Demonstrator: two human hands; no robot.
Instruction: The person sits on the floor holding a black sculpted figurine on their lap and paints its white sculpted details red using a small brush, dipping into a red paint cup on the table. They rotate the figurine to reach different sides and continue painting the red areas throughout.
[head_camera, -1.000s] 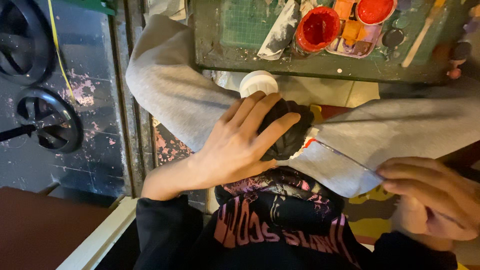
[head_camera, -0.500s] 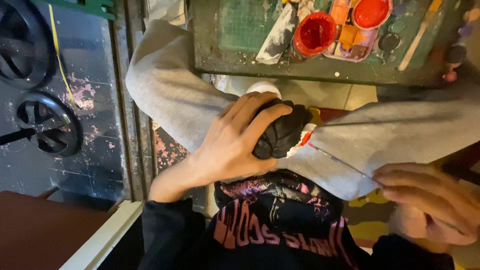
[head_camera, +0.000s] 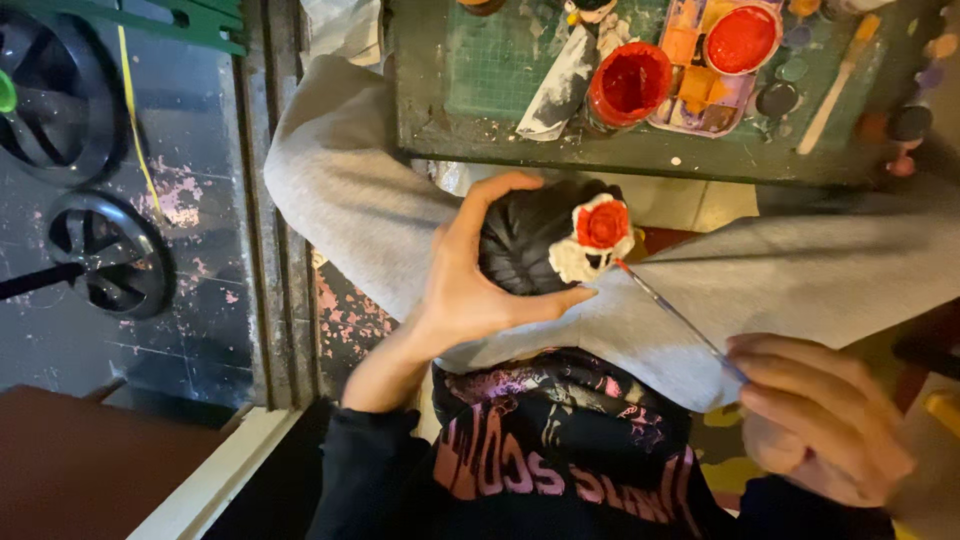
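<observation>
My left hand (head_camera: 470, 290) cups a small figurine (head_camera: 545, 238) over my lap, thumb stretched along its underside and fingers curled over its top, clamped firmly around the dark, ribbed body. The figurine's white face, topped with a red patch, turns outward past my fingertips, away from my palm. My right hand (head_camera: 815, 420) is closed on the handle of a thin paintbrush (head_camera: 675, 312), fingers pinched together low at the end nearest me; the brush slants up from that hand so its tip sits at the lower edge of the white face, touching or very nearly so. Both hands work above my grey trouser legs (head_camera: 800, 285), with my dark printed sweatshirt (head_camera: 560, 460) just below the left wrist. Beyond the figurine, farther from me than either hand, runs the edge of a paint-spattered green table (head_camera: 500, 135), carrying a pot of red paint (head_camera: 630, 85), a palette (head_camera: 715, 80) with orange and red wells just beside the pot, and a smeared palette knife (head_camera: 560, 80) lying near it. Off beyond my left hand, two black wheels (head_camera: 90, 255) stand on the speckled floor.
</observation>
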